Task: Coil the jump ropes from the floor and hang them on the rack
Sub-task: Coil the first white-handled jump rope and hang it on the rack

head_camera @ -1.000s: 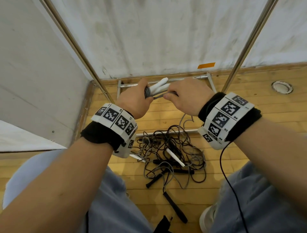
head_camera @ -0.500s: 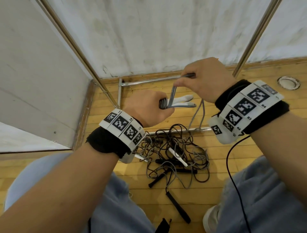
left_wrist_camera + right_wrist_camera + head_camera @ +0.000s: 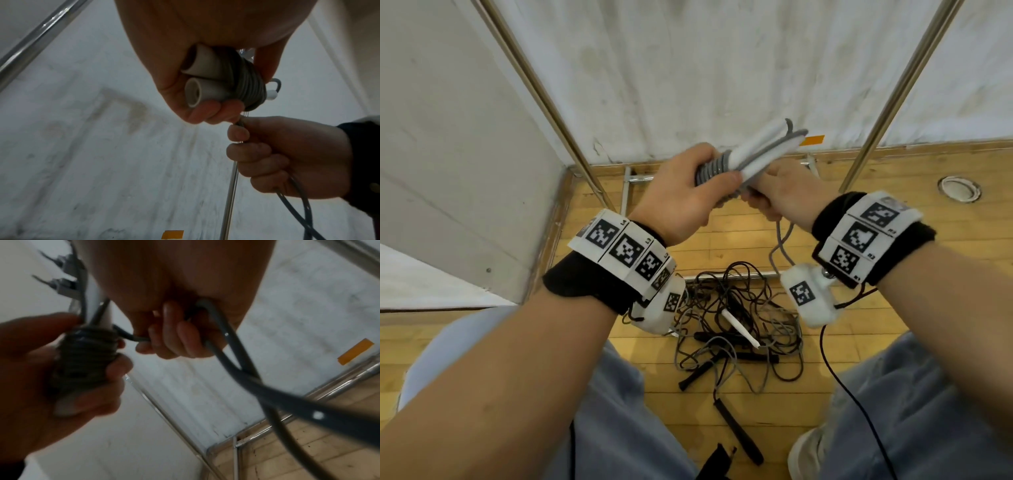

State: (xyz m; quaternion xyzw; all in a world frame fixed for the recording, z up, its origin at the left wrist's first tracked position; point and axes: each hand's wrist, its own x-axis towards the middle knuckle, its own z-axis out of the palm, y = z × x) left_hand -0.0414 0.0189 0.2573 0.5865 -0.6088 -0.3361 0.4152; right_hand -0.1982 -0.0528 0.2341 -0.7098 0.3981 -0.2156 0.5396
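— Wooden floor point(image 3: 825, 240) below us, from the head view: what do we hold?
— Our left hand point(image 3: 681, 198) grips the white handles point(image 3: 756, 150), wrapped in gray rope point(image 3: 714, 168); tangled jump ropes point(image 3: 736, 322) lie on the floor.
— Left wrist view?
— Our right hand point(image 3: 287, 155) clenches the rope's loose length point(image 3: 296, 204).
— Right wrist?
— Same clench, beside the coil point(image 3: 88, 350).

Wooden floor point(image 3: 722, 236) with tangled jump ropes point(image 3: 736, 325), rack base point(image 3: 732, 274).

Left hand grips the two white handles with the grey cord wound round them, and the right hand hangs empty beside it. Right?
Not quite. The right hand is not empty: it grips the loose grey cord, as both wrist views show. The left hand does grip the white handles.
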